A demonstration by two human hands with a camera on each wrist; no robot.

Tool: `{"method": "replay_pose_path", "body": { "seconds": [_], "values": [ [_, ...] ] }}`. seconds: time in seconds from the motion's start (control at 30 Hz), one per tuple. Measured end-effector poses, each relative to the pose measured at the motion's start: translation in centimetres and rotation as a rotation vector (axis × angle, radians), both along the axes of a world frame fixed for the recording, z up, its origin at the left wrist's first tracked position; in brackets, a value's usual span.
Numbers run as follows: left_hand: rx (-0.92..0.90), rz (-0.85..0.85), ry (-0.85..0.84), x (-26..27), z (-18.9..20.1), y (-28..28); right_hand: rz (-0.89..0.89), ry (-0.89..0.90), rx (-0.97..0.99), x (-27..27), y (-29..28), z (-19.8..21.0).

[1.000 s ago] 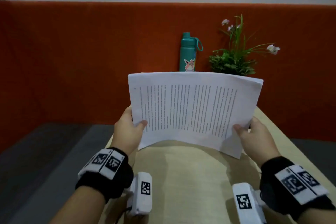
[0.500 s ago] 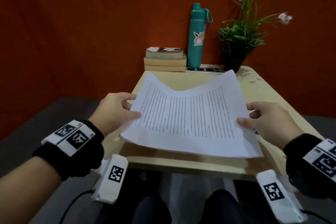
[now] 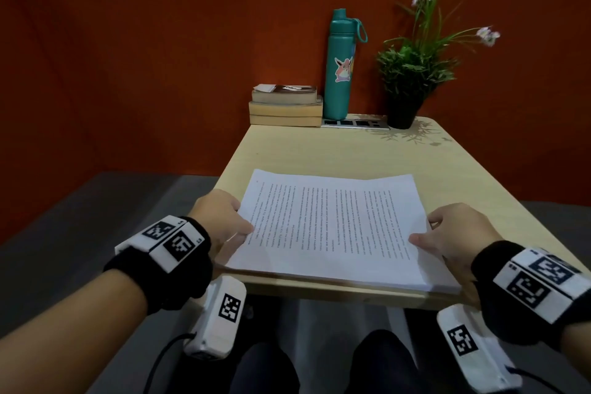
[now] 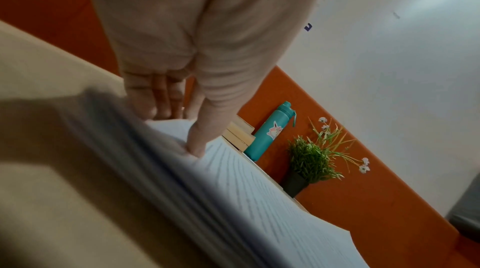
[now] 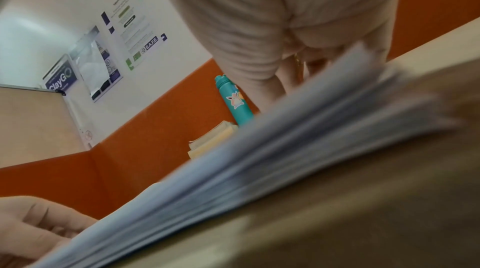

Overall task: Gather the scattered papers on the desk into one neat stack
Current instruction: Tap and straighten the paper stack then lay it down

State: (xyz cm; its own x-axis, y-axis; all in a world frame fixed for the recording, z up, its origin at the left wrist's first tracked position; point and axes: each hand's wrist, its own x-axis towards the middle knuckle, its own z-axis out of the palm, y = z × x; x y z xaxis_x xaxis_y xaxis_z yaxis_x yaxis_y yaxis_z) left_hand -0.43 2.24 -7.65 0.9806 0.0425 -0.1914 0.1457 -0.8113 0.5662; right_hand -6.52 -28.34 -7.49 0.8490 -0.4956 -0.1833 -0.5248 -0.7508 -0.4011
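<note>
One stack of white printed papers [image 3: 335, 227] lies flat on the wooden desk [image 3: 319, 150], near its front edge, with its sides roughly squared. My left hand [image 3: 236, 221] holds the stack's left edge, thumb on the top sheet. In the left wrist view the thumb [image 4: 197, 145] presses the paper stack [image 4: 259, 190] while the other fingers [image 4: 161, 104] curl at its edge. My right hand [image 3: 431, 230] holds the right edge the same way, thumb on top. In the right wrist view the stack [image 5: 259, 159] is blurred and hides most of the right fingers.
At the desk's far end stand a pile of books [image 3: 286, 105], a teal water bottle [image 3: 340, 73], a potted plant [image 3: 412, 73] and a power strip [image 3: 355, 123]. An orange partition runs behind. My knees are under the front edge.
The stack, held upright in the air a second ago, came down and now lies flat on the desk. Both hands kept their hold on its side edges.
</note>
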Motion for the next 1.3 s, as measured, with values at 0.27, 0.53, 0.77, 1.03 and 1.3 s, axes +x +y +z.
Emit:
{"method": "replay_pose_path", "body": {
  "seconds": [0.27, 0.53, 0.77, 1.03, 1.3],
  "values": [
    [0.129, -0.001, 0.063, 0.6, 0.6, -1.0, 0.007, 0.103, -0.091, 0.9, 0.6, 0.0],
    [0.247, -0.166, 0.122, 0.0, 1.3, -1.4, 0.091, 0.229, -0.170, 1.4, 1.0, -0.5],
    [0.497, -0.318, 0.052, -0.6, 6.3, -2.8, 0.138, 0.033, -0.120, 0.3, 2.4, 4.2],
    [0.556, -0.675, 0.126, -1.9, 6.5, -8.6, 0.476, 0.255, -0.027, 0.4, 8.3, 5.0],
    [0.490, -0.661, 0.225, -0.9, 3.0, -8.8, 0.527, 0.302, -0.147, 1.3, 8.2, 2.4]
  ]
}}
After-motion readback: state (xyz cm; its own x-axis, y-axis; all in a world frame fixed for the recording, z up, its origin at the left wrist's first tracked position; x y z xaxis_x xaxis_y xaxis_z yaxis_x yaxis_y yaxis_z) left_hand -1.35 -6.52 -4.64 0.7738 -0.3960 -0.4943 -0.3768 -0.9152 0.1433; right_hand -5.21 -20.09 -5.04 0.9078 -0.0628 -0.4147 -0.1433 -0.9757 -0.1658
